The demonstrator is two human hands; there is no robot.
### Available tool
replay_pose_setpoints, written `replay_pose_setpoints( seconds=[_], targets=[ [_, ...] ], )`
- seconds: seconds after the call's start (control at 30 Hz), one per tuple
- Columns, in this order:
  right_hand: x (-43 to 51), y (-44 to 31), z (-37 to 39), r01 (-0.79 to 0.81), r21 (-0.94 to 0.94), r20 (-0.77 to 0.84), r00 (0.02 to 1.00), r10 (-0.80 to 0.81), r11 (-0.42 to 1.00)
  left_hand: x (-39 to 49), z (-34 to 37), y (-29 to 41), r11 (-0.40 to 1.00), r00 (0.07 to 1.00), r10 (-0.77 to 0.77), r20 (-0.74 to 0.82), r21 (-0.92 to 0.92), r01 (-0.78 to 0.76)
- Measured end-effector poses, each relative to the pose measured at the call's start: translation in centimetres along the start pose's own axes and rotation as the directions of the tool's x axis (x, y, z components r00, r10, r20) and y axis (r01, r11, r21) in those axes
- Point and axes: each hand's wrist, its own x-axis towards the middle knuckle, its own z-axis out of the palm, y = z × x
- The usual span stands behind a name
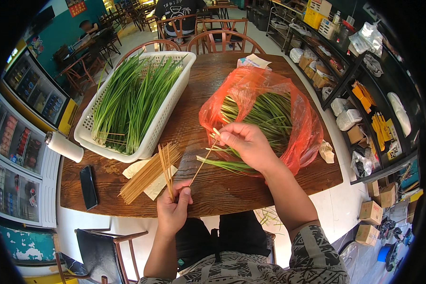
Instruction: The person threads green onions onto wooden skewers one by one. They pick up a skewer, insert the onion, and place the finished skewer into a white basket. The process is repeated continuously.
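My left hand (pixel 174 207) grips several thin bamboo skewers (pixel 167 172) near the table's front edge. One single skewer (pixel 203 163) slants up from its fingertips toward my right hand (pixel 246 143). Between the right thumb and fingers is a pale stalk end (pixel 216 131), at the skewer's far tip; whether it is pierced I cannot tell. Behind that hand, a red plastic bag (pixel 307 122) lies open around green garlic chives (pixel 273 112). A few loose chives (pixel 227 164) stick out toward me. A pile of skewers (pixel 151 174) rests on paper left of my left hand.
A white perforated basket (pixel 168 115) holds chives (pixel 135 103), with skewers at their near ends. On the wooden table (pixel 213 198) lie a phone (pixel 88 187), a white roll (pixel 64 146) and crumpled paper (pixel 326 152). Chairs, shelves and glass-door fridges surround it.
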Motion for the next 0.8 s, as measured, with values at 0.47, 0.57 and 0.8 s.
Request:
replay_pose_setpoints(
  seconds=[0.47, 0.57, 0.8],
  targets=[
    [0.6, 1.5, -0.6, 0.207, -0.862, 0.171, 0.978, -0.120, 0.463, -0.1, -0.1, 0.0, 1.000, 1.000, 0.007, 0.005, 0.006, -0.007],
    [0.5, 1.4, -0.5, 0.252, -0.772, 0.053, 0.940, -0.336, 0.583, -0.1, -0.1, 0.1, 1.000, 1.000, -0.007, -0.003, 0.000, 0.007],
    [0.0, -0.1, -0.5, 0.008, -0.020, -0.017, 1.000, -0.009, 1.000, -0.1, -0.1, -0.1, 1.000, 1.000, 0.000, -0.016, -0.018, 0.000]
  ],
)
